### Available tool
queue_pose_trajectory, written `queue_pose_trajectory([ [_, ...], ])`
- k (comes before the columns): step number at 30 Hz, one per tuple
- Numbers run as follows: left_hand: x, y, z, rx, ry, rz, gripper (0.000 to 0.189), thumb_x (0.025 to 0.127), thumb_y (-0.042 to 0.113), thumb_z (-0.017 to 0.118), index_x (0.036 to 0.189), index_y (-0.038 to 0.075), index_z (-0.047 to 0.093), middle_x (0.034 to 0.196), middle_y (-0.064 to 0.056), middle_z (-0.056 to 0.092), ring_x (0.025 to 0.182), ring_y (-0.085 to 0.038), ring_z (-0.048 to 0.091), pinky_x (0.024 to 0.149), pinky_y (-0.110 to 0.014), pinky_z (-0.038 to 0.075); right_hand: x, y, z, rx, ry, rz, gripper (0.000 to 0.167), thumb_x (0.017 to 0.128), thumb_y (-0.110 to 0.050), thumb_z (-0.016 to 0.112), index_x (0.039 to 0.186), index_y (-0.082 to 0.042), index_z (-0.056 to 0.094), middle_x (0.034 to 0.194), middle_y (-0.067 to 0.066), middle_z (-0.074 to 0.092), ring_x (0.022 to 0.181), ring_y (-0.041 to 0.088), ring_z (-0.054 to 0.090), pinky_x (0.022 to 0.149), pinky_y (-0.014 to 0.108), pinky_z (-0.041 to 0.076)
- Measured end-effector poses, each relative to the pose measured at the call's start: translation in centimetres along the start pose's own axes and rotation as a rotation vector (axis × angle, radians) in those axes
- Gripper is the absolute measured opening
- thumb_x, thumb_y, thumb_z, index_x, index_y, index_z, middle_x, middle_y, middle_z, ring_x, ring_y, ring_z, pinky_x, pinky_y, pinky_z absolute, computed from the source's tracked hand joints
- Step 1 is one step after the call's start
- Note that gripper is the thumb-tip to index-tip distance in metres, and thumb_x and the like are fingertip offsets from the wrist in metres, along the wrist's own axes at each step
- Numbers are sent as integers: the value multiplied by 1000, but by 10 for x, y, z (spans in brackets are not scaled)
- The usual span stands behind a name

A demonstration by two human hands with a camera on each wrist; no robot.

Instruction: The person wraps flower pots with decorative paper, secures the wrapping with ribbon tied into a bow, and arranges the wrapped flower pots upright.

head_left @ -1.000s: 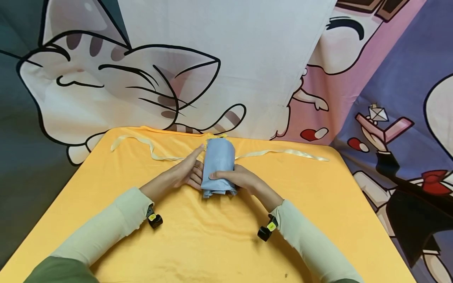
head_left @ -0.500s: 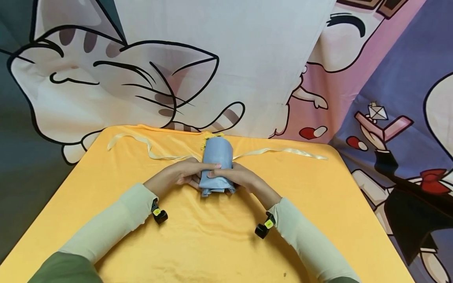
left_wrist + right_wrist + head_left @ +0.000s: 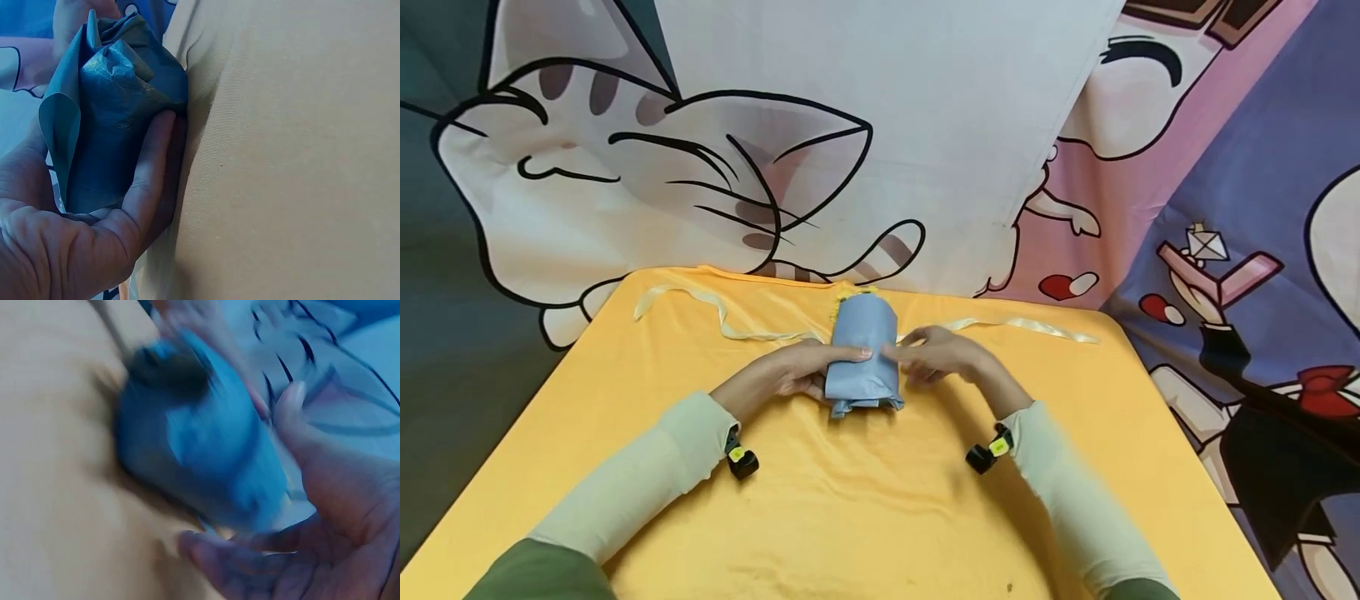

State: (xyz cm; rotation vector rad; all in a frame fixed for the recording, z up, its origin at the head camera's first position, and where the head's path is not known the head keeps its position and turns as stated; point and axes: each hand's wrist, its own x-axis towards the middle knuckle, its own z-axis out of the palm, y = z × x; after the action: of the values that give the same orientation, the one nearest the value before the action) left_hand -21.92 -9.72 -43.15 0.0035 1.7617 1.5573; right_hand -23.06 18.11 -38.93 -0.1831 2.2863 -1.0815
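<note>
A roll-shaped bundle wrapped in blue paper [image 3: 863, 321] lies near the far side of the yellow-covered table, crumpled paper folds at its near end. Small yellow frilly bits [image 3: 844, 293] peek out past its far end. My left hand [image 3: 793, 368] grips the bundle from the left, thumb across the top and fingers curled under it, as the left wrist view shows. To the right, my right hand [image 3: 943, 353] is beside the bundle, its thumb tip overlapping the paper's edge. In the right wrist view, that hand's thumb and fingers [image 3: 215, 559] are spread apart, holding nothing.
A pale yellow ribbon [image 3: 1037, 326] runs crosswise behind the hands, one tail to each side of the bundle. The yellow cloth [image 3: 880, 500] has soft wrinkles. Cartoon-printed curtains [image 3: 940, 125] stand right behind the table's far edge.
My left hand has brought its thumb over the top of the bundle and taken hold. My right hand has let go and moved to the right and slightly farther back.
</note>
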Motion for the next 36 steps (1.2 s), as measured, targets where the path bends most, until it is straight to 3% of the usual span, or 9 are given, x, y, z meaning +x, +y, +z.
queue_pose_trajectory([
  [2,-1,-1,1,-6,-3,4,75,102,51,79,145,-8,62,113,-14,86,88,-21,86,85,-41,72,7,12,-16,-145,119,-57,70,111,-52,71,154,2,58,127,24,78,104,31,80,96,48,68],
  [3,-2,-2,1,-6,-4,8,74,102,51,79,144,-7,62,113,-14,86,88,-21,86,85,-41,72,22,32,-27,-240,187,-97,69,113,-52,68,160,-3,55,136,22,75,107,31,78,96,46,67],
  [5,-3,-3,1,-6,-2,13,73,102,51,79,144,-7,63,111,-13,86,88,-21,86,84,-41,72,31,46,-35,-455,301,-110,58,117,-40,62,164,-6,55,151,24,66,116,36,76,99,51,65],
  [7,-3,-3,2,-12,4,10,72,102,50,80,143,-7,64,109,-13,87,87,-21,86,83,-41,72,39,59,-40,-646,367,-108,47,119,-31,57,161,-10,60,158,24,59,123,41,72,102,55,62],
  [9,-3,-4,2,-11,6,6,71,102,50,80,142,-7,64,107,-12,87,86,-21,86,83,-41,72,44,69,-41,-734,385,-120,39,119,-23,55,154,-9,64,154,23,60,121,41,71,100,55,63],
  [10,-3,-4,2,-11,7,4,71,102,50,80,142,-7,65,106,-12,87,85,-21,86,83,-41,72,36,60,-37,-748,385,-107,33,118,-16,56,147,-5,67,147,24,62,118,43,70,97,57,62],
  [15,-3,-4,4,-8,13,10,72,102,51,80,143,-6,64,108,-12,87,86,-20,85,84,-42,72,38,71,-36,-771,435,-175,16,119,-13,57,120,-3,69,112,17,64,92,28,59,80,44,51],
  [25,-11,-9,12,61,58,80,73,101,49,83,144,-7,65,125,-18,83,104,-24,84,95,-41,70,14,81,-27,-785,479,-301,13,113,-9,67,119,0,75,104,17,69,88,29,66,81,46,60],
  [36,-23,-9,18,57,36,156,76,102,43,84,153,-6,56,137,-22,79,118,-31,82,102,-45,68,-42,93,-23,-882,505,-493,10,101,5,77,106,-4,78,95,12,68,81,23,64,72,39,62],
])
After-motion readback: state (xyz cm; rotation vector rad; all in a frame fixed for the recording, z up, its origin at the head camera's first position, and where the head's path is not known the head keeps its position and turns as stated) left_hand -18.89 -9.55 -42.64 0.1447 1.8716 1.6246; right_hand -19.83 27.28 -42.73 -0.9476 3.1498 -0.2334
